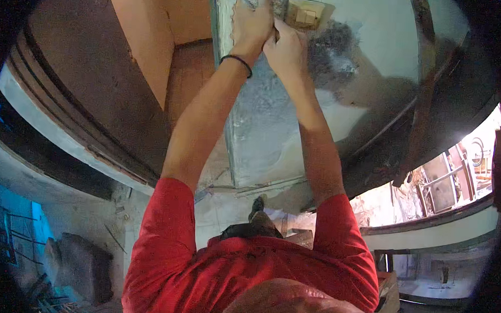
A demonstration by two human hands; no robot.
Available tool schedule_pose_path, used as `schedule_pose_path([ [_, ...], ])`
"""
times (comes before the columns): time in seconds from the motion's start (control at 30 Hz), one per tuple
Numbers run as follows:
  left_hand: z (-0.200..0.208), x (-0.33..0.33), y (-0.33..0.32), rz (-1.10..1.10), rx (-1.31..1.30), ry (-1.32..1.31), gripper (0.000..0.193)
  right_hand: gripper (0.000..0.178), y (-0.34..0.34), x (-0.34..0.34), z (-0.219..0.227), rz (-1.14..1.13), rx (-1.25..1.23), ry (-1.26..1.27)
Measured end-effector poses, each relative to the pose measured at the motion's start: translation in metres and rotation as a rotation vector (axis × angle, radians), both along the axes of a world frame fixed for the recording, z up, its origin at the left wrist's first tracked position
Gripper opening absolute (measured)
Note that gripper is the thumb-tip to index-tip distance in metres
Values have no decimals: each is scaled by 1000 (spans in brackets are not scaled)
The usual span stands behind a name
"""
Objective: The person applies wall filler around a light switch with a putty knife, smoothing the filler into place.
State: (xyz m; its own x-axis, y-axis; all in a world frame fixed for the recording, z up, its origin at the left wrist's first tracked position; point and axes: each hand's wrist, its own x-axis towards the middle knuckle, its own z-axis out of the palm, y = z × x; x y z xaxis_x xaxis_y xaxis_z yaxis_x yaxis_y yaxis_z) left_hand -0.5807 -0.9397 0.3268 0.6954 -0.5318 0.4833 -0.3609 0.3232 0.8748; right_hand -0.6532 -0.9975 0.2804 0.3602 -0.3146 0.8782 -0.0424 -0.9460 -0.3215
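Note:
Both my arms reach up to a pale wall (262, 135) with worn, patchy paint. My left hand (252, 27), with a dark band (237, 58) on its wrist, is closed near the wall's left edge at the top of the view. Close against it is my right hand (288, 50), its fingers curled in and its thumb touching the left hand. What the fingers hold, if anything, is hidden. Just right of the hands sits a yellowed light switch (306, 15) on the wall. A dark stain (334, 54) spreads below and to the right of it.
An open doorway with a tiled floor (191, 71) lies left of the wall. A dark door panel (94, 57) stands further left. Bright daylight comes through an opening (437, 190) at the right. A bulky grey object (84, 264) stands at the lower left.

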Motion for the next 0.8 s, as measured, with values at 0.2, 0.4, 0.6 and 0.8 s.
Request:
schedule_pose_path([
  [0.2, -13, 2, -17, 391, 34, -40, 70, 28, 2, 0, -1, 18, -34, -87],
  [0.4, -25, 1, -17, -222, -397, 226, 39, 28, 14, -11, 8, -28, -23, 8],
  [0.6, -34, 38, -34, -111, -318, 44, 38, 28, 24, -11, 16, -44, -69, 42],
  [0.8, -14, 17, -22, 158, -111, -26, 43, 28, 24, -14, 20, -37, -55, -5],
])
